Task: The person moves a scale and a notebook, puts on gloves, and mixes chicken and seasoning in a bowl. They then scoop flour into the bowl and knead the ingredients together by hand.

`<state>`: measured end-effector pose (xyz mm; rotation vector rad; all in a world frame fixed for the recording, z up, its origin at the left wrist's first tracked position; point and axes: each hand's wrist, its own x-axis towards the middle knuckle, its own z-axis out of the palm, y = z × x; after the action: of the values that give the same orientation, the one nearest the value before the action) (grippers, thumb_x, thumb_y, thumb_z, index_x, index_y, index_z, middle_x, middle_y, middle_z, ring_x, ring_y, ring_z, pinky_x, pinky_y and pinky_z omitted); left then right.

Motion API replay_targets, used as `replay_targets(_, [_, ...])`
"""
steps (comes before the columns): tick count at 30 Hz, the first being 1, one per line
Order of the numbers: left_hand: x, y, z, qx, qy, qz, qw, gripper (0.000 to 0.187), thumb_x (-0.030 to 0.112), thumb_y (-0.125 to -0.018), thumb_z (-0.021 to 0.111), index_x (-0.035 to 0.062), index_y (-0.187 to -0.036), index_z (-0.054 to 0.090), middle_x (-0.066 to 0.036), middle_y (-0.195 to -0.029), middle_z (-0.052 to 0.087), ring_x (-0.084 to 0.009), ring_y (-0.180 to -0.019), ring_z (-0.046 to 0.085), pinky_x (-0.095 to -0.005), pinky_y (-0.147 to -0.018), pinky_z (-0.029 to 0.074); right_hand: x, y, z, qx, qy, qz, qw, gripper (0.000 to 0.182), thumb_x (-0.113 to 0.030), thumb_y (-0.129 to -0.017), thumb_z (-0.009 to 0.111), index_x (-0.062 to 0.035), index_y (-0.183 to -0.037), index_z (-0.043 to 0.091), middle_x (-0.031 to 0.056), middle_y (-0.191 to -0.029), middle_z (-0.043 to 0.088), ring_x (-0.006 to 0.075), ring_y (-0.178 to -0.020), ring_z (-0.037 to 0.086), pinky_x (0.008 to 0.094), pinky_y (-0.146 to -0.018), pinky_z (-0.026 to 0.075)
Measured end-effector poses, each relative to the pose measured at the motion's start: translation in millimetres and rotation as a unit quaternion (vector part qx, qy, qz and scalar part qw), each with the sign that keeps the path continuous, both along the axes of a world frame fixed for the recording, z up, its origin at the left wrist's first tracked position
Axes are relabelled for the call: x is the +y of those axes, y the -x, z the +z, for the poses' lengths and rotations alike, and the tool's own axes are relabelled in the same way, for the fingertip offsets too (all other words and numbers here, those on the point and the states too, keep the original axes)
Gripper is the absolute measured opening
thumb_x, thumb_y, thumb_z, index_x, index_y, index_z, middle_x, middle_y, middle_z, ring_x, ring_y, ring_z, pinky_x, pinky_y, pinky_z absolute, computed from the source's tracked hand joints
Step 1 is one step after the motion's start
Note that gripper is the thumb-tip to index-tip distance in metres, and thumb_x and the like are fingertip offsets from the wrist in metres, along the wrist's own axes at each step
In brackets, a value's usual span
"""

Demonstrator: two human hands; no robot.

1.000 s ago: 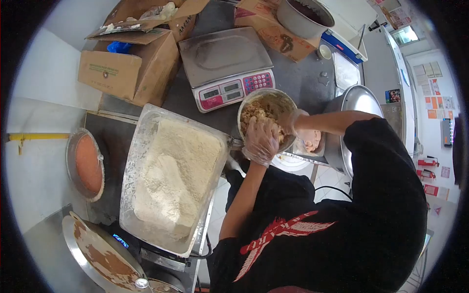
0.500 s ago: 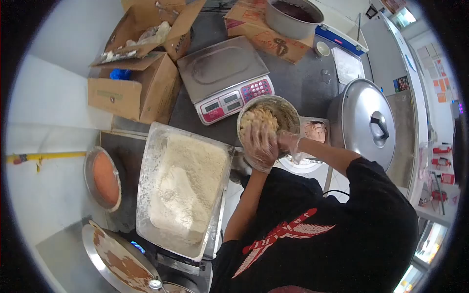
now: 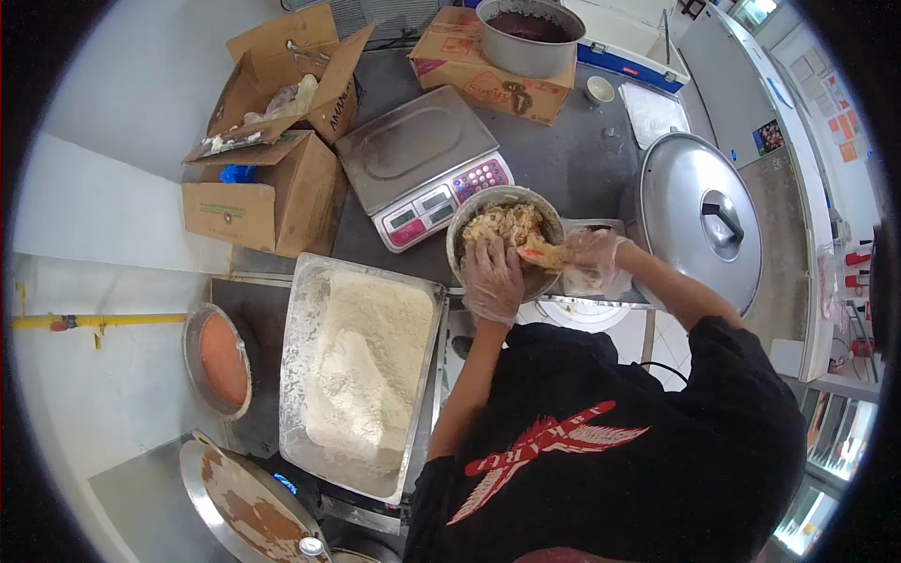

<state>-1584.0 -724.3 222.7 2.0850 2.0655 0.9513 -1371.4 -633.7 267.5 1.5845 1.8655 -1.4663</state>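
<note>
A round metal bowl [image 3: 457, 228] holds a lumpy, pale yellow-brown mixture [image 3: 510, 223]. My left hand [image 3: 493, 277], in a clear plastic glove, lies with fingers apart over the bowl's near side, touching the mixture. At the bowl's right rim, my right hand [image 3: 596, 261], also gloved, is closed on a coated piece [image 3: 544, 255] with an orange-red patch. Beneath the right hand is a small metal tray [image 3: 610, 225], mostly hidden. To the left stands a large metal tray [image 3: 293, 375] of pale flour-like powder [image 3: 361, 361].
Behind the bowl are a scale [image 3: 418, 150], a cardboard box [image 3: 450, 47] bearing a metal pot [image 3: 535, 58], and a small cup [image 3: 600, 90]. A large lidded pot [image 3: 685, 206] stands right. Open boxes [image 3: 235, 211] and a bowl of orange-pink contents [image 3: 222, 361] are left.
My right hand has moved right from beside my left hand to over the small tray, and the coated piece now shows in it. My left hand has shifted slightly. The camera view has shifted too.
</note>
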Motion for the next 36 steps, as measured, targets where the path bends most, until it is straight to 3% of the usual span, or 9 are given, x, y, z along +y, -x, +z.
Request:
replay_targets(2, [8,-1,-5,0.017,-0.027,0.009,0.999,0.039,0.031,-0.100,0.048,0.0005,-0.123,0.058,-0.022,-0.129,0.055,-0.0369,-0.122,0.053,-0.0521,-0.098,0.044,7,10,41,-0.121,-0.168,0.277,0.938,0.020,-0.018,-0.086,0.058,-0.0068,-0.094,0.072,0.0132,-0.090,0.073,0.0284,-0.081,0.071,0.0380,-0.068,0.056])
replay_targets(4, [11,-4,-10,0.057,0.005,0.027,0.998,0.039,0.032,-0.100,0.046,0.0019,-0.122,0.058,-0.021,-0.127,0.056,-0.0357,-0.120,0.054,-0.0508,-0.097,0.045,6,19,65,-0.182,-0.288,0.360,0.869,0.020,-0.018,-0.085,0.058,-0.0062,-0.090,0.073,0.0154,-0.092,0.074,0.0312,-0.085,0.072,0.0388,-0.072,0.058])
replay_targets(11, [18,1,-1,0.063,0.270,-0.094,0.956,0.030,0.025,-0.097,0.049,-0.0012,-0.103,0.064,-0.021,-0.102,0.066,-0.0372,-0.098,0.063,-0.0467,-0.084,0.050,-12,75,11,-0.178,-0.391,0.232,0.872,0.021,-0.017,-0.088,0.058,-0.0020,-0.087,0.073,0.0189,-0.090,0.073,0.0282,-0.081,0.073,0.0397,-0.070,0.060])
replay_targets(17, [6,-2,-42,-0.067,0.007,0.020,0.998,0.022,0.017,-0.083,0.063,0.0011,-0.097,0.064,-0.021,-0.090,0.063,-0.0409,-0.089,0.061,-0.0491,-0.081,0.047,-17,105,-45,-0.165,-0.373,0.297,0.863,0.020,-0.018,-0.089,0.057,-0.0048,-0.093,0.073,0.0135,-0.089,0.074,0.0275,-0.081,0.074,0.0405,-0.065,0.060])
replay_targets(20, [6,4,-26,-0.074,-0.036,0.030,0.996,0.025,0.019,-0.089,0.058,-0.0004,-0.104,0.062,-0.021,-0.096,0.061,-0.0379,-0.094,0.060,-0.0481,-0.084,0.048,-13,85,7,-0.058,-0.346,0.330,0.876,0.022,-0.020,-0.090,0.056,-0.0043,-0.095,0.072,0.0179,-0.087,0.073,0.0305,-0.080,0.074,0.0422,-0.066,0.059])
replay_targets(22, [9,5,-30,-0.071,-0.086,0.046,0.993,0.027,0.018,-0.092,0.056,-0.0022,-0.109,0.061,-0.023,-0.102,0.060,-0.0403,-0.098,0.058,-0.0485,-0.088,0.048,-9,79,3,-0.224,-0.378,0.339,0.832,0.022,-0.021,-0.091,0.056,-0.0053,-0.094,0.071,0.0199,-0.089,0.072,0.0331,-0.085,0.072,0.0429,-0.071,0.059])
replay_targets(24, [10,3,-20,-0.102,-0.141,0.058,0.983,0.027,0.018,-0.093,0.055,-0.0027,-0.111,0.061,-0.024,-0.103,0.059,-0.0412,-0.100,0.058,-0.0488,-0.090,0.048,-4,98,93,-0.190,-0.335,0.331,0.861,0.021,-0.019,-0.092,0.055,-0.0022,-0.089,0.067,0.0189,-0.086,0.071,0.0332,-0.084,0.072,0.0420,-0.070,0.058])
replay_targets(29, [11,8,-16,-0.134,-0.174,0.066,0.973,0.024,0.015,-0.096,0.055,-0.0032,-0.109,0.062,-0.022,-0.108,0.061,-0.0410,-0.107,0.058,-0.0493,-0.095,0.048,16,114,-23,-0.121,-0.362,0.264,0.886,0.017,-0.017,-0.088,0.058,-0.0061,-0.092,0.070,0.0190,-0.085,0.071,0.0343,-0.083,0.072,0.0442,-0.071,0.058])
replay_targets(36, [3,9,-43,-0.141,-0.186,0.044,0.971,0.021,0.012,-0.093,0.057,0.0000,-0.109,0.064,-0.021,-0.110,0.061,-0.0414,-0.112,0.057,-0.0523,-0.100,0.045,-13,92,-38,-0.065,-0.349,0.329,0.875,0.025,-0.023,-0.085,0.062,-0.0102,-0.104,0.071,0.0191,-0.089,0.072,0.0342,-0.088,0.072,0.0448,-0.077,0.057])
